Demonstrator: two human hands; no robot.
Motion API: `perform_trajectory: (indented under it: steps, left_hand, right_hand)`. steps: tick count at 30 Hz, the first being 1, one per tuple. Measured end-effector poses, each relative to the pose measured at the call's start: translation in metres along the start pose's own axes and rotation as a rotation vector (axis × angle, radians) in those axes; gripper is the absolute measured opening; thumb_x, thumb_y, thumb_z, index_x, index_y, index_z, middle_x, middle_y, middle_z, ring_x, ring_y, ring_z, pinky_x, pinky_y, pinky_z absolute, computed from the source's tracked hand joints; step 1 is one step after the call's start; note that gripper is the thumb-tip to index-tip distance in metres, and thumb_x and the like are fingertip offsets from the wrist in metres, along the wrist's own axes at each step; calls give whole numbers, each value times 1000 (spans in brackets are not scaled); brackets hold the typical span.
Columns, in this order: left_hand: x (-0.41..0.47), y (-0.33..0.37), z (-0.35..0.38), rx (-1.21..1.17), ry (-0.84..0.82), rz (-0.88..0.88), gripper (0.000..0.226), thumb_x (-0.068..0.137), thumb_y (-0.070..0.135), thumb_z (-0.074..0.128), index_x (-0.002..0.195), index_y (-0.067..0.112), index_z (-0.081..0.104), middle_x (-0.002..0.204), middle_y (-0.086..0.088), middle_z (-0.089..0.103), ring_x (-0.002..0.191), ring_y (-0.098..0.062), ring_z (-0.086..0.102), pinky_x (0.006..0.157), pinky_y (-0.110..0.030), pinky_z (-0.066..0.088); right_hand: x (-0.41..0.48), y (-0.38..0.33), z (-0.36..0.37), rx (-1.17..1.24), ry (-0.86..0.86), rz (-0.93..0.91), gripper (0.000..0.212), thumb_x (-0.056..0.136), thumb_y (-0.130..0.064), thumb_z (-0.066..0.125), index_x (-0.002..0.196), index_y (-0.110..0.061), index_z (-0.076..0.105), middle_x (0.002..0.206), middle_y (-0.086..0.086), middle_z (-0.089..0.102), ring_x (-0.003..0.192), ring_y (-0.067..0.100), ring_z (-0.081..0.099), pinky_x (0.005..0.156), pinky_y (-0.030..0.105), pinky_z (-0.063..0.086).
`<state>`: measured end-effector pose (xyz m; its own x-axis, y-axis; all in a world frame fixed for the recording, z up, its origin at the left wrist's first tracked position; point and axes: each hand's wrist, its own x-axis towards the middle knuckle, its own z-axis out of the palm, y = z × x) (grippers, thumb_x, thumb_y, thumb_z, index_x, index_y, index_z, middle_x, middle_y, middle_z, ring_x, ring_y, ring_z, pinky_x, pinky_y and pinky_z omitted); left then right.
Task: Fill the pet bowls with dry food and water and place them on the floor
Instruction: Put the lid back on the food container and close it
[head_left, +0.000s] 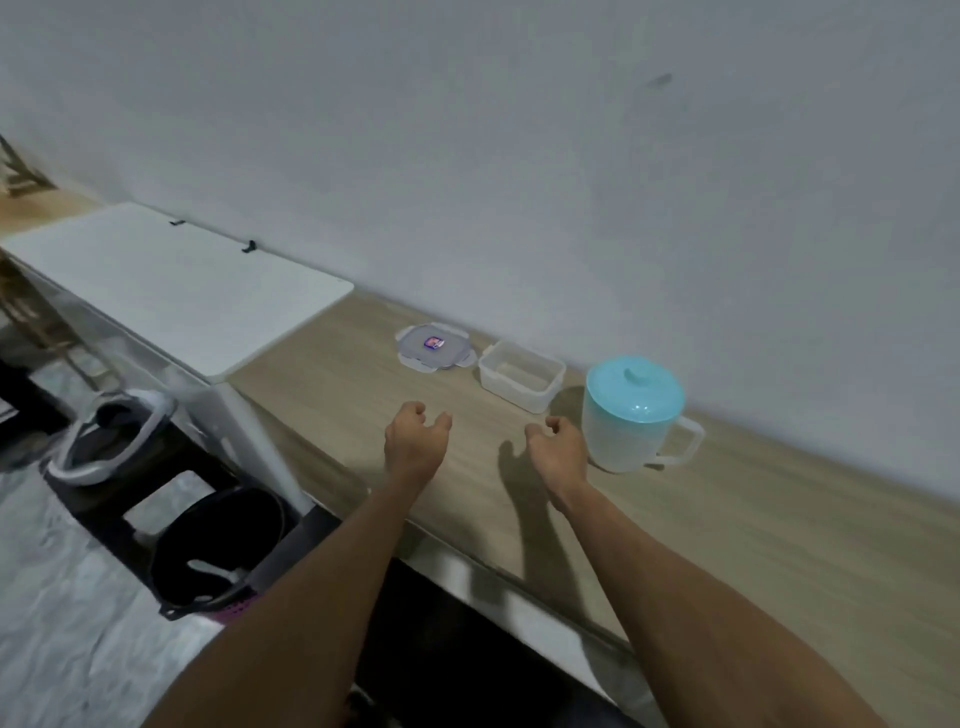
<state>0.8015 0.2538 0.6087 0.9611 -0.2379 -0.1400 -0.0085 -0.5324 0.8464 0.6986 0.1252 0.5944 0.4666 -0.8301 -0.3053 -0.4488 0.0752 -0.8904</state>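
Hovering empty with fingers loosely curled, the right hand (558, 449) sits just beside the jug (631, 413) near the counter's (779, 519) back edge; the left hand (415, 439) is farther off.

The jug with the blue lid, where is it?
The jug stands on the wooden counter by the wall, just right of the right hand and the open container.

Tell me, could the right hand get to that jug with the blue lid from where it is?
Probably yes: the right hand hovers empty just left of the jug, nothing lies between them, and the jug's handle faces right.
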Motion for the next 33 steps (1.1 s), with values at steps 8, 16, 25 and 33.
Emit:
perform_trajectory:
  steps: [8,16,25,33]
  left_hand:
    - [163,-13,-14,136,-161,123,51,86,36,66,126,5,58,128,-16,63,123,-30,57,104,-40,43]
    - [295,-23,-18,373,-282,200,68,68,62,57,110,9,59,113,-16,67,106,-36,63,90,-43,52]
    - [361,-14,15,611,-523,414,91,52,63,81,121,16,45,126,-6,53,122,-30,48,94,-42,46]
    - [382,-10,27,805,-613,429,113,42,65,85,129,14,36,132,-12,40,126,-34,38,101,-45,41]
  right_hand:
    - [64,-41,60,25,335,99,45,95,-26,56,131,-1,54,130,18,60,118,34,58,96,37,47]
    - [108,-56,84,-58,533,197,40,96,-26,53,121,6,55,124,28,59,114,41,57,92,39,45]
    - [123,-47,95,-135,595,201,30,98,-12,40,121,0,55,122,27,60,113,44,55,91,41,44]
    - [115,-47,101,-108,613,151,41,99,-11,41,140,-8,48,138,21,55,128,41,49,105,40,38]
